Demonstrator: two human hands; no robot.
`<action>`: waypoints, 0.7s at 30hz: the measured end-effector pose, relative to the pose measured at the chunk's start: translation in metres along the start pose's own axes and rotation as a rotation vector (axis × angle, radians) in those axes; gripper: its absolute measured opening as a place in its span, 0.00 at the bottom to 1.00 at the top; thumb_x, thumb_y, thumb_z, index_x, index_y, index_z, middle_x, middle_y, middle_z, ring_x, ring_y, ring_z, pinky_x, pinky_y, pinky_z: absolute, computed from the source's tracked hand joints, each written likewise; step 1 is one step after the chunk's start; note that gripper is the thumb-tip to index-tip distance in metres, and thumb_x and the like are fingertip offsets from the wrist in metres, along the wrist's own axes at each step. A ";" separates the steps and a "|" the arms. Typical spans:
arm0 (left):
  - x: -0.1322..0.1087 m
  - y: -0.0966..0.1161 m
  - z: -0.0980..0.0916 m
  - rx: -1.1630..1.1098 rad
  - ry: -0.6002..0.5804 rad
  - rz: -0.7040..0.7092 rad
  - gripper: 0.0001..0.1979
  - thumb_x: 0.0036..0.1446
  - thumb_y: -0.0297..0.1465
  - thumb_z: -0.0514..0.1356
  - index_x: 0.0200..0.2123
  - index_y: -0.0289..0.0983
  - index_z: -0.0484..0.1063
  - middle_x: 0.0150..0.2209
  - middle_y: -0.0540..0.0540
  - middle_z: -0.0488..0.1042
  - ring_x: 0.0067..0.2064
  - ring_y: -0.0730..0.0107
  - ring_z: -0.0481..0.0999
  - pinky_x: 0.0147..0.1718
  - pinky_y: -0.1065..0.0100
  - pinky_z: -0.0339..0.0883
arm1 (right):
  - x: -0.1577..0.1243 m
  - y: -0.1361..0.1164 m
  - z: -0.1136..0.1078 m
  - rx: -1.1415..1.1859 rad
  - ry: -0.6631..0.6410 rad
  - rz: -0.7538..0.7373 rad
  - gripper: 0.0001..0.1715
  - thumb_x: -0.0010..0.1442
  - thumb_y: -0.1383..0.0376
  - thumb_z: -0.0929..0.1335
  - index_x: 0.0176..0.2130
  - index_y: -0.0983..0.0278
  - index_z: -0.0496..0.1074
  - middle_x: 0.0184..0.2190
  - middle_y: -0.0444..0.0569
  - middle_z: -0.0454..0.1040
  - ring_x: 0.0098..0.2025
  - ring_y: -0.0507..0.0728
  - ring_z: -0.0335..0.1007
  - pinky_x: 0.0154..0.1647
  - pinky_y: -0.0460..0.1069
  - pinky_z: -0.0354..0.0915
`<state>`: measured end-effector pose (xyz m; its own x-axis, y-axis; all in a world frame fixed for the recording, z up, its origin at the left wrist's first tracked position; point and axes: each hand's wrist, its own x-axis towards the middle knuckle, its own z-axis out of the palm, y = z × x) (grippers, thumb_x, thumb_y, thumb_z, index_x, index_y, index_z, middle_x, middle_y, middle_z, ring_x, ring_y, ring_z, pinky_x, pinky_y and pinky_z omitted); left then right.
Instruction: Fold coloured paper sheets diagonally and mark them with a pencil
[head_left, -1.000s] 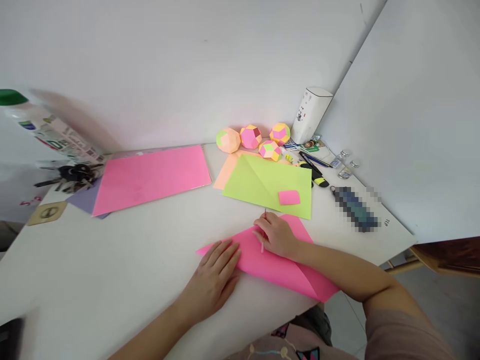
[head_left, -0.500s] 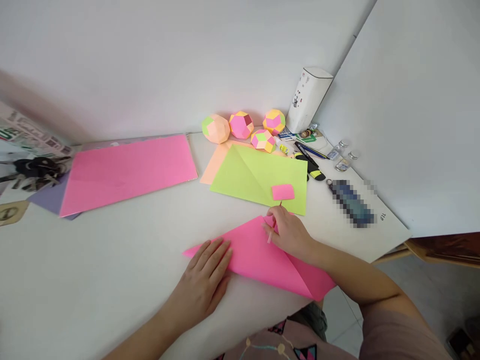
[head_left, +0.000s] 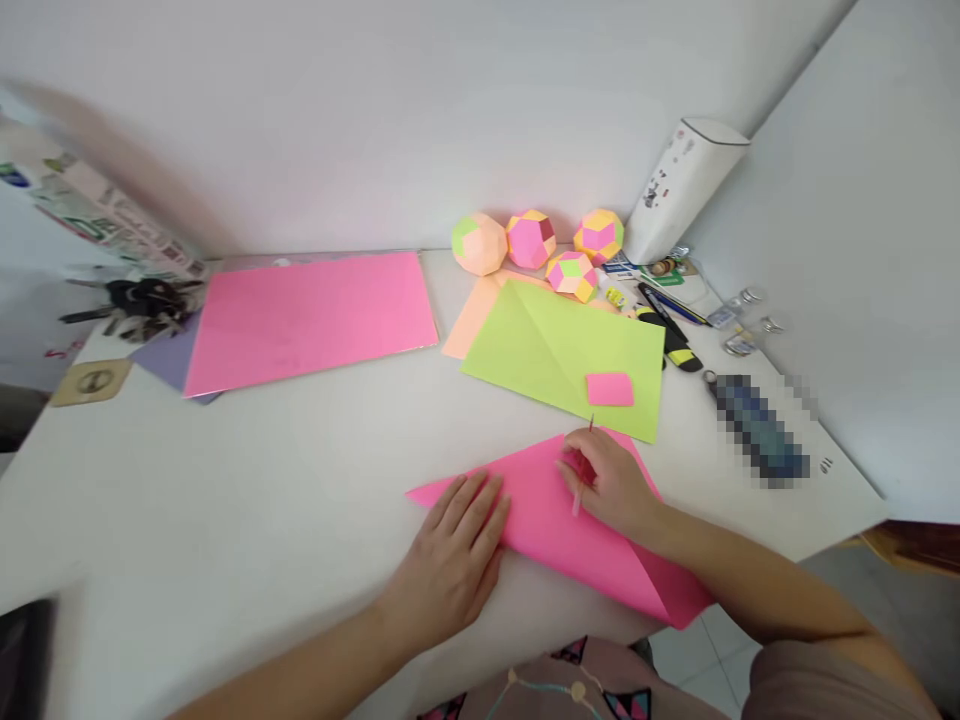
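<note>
A folded sheet of bright pink paper (head_left: 540, 520) lies at the table's front, with a pointed corner to the left and a loose layer at the lower right. My left hand (head_left: 457, 550) rests on it near that left point, fingers stretched out and flat. Over its upper part is my right hand (head_left: 611, 480), fingers closed round a thin pen-like stick (head_left: 577, 500) with a translucent pinkish end and a dark narrow tip pointing away from me. Exactly what kind of stick it is I cannot make out. A small pink paper piece (head_left: 609, 389) lies just beyond, on a green sheet (head_left: 555, 340).
Several paper balls (head_left: 480, 245) stand along the wall. A pink sheet (head_left: 315, 320) lies at the back left, near keys (head_left: 150, 305). To the right are a white container (head_left: 686, 190), a cutter (head_left: 671, 340), small glass bottles (head_left: 739, 342) and a blurred-out item (head_left: 761, 430).
The view has swung left, so everything sits farther right in the picture. My left hand stays flat on the pink paper; my right hand still grips the stick, slightly lower on the sheet.
</note>
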<state>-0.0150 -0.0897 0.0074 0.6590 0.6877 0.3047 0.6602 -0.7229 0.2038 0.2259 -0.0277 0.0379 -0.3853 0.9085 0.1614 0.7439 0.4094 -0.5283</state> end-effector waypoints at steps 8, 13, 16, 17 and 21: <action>0.001 -0.005 -0.006 -0.025 0.042 0.004 0.21 0.61 0.29 0.52 0.57 0.27 0.64 0.59 0.32 0.65 0.64 0.47 0.56 0.59 0.48 0.58 | 0.003 -0.001 0.000 -0.042 -0.014 -0.310 0.17 0.62 0.69 0.64 0.51 0.61 0.65 0.47 0.52 0.75 0.54 0.60 0.68 0.51 0.59 0.68; 0.000 -0.006 -0.006 -0.016 0.020 0.001 0.22 0.62 0.30 0.52 0.57 0.27 0.64 0.59 0.33 0.65 0.63 0.48 0.58 0.60 0.49 0.57 | 0.000 0.000 -0.004 -0.111 -0.119 -0.350 0.24 0.62 0.68 0.64 0.58 0.60 0.63 0.52 0.54 0.73 0.58 0.62 0.65 0.53 0.61 0.68; 0.001 -0.007 -0.006 -0.022 0.010 -0.023 0.22 0.61 0.31 0.52 0.57 0.28 0.64 0.59 0.33 0.65 0.63 0.48 0.59 0.59 0.50 0.58 | -0.002 0.002 -0.007 -0.091 -0.199 -0.380 0.26 0.62 0.68 0.63 0.59 0.60 0.62 0.54 0.55 0.71 0.61 0.61 0.62 0.58 0.61 0.65; 0.001 -0.007 -0.007 -0.025 0.006 -0.029 0.22 0.61 0.31 0.52 0.56 0.28 0.65 0.59 0.33 0.65 0.62 0.47 0.60 0.59 0.50 0.58 | -0.002 0.003 -0.008 -0.086 -0.234 -0.398 0.26 0.62 0.68 0.64 0.60 0.61 0.61 0.55 0.55 0.70 0.62 0.60 0.60 0.60 0.61 0.62; 0.002 -0.007 -0.008 -0.036 -0.008 -0.041 0.22 0.61 0.32 0.52 0.56 0.27 0.65 0.59 0.32 0.64 0.63 0.46 0.59 0.59 0.50 0.57 | -0.002 0.009 -0.009 -0.086 -0.354 -0.494 0.29 0.63 0.67 0.63 0.62 0.63 0.57 0.59 0.55 0.65 0.66 0.60 0.51 0.66 0.65 0.52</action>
<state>-0.0210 -0.0835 0.0145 0.6350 0.7169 0.2878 0.6731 -0.6963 0.2493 0.2381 -0.0249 0.0404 -0.8431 0.5325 0.0753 0.4666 0.7939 -0.3898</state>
